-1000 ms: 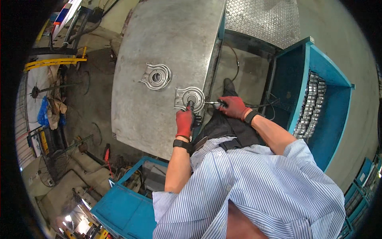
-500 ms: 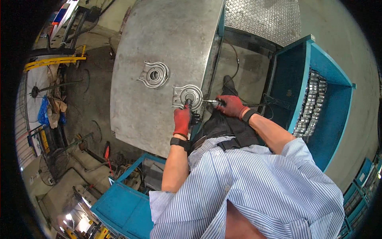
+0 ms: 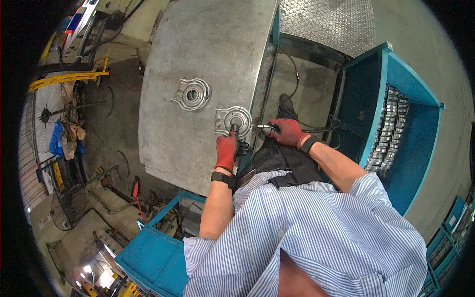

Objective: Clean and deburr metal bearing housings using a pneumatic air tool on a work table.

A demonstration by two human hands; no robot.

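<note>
A stamped metal bracket [image 3: 238, 115] with round, ringed middle lies flat near the right edge of the metal table. My left hand [image 3: 226, 151], in a red glove with dark fingertips, grips its near side; one finger rests on the ringed part and the others curl by the table edge. In my right hand [image 3: 288, 132], also gloved in red, is a slim hand-held air tool [image 3: 268, 127]. Its thin metal tip points left at the bracket's right rim; whether it touches cannot be made out. A second, similar bracket [image 3: 202, 88] lies farther left, untouched.
The metal table [image 3: 198, 44] stretches away in front of me. To the right stands a blue bin [image 3: 415, 143] with stacked metal parts [image 3: 388, 128]. A dark hose [image 3: 316, 129] runs off from my right hand. Blue metal box [image 3: 148, 255] at lower left; fan [image 3: 44, 116] at far left.
Both hands, the tool and the brackets keep nearly the same places. The whole view has shifted very slightly.
</note>
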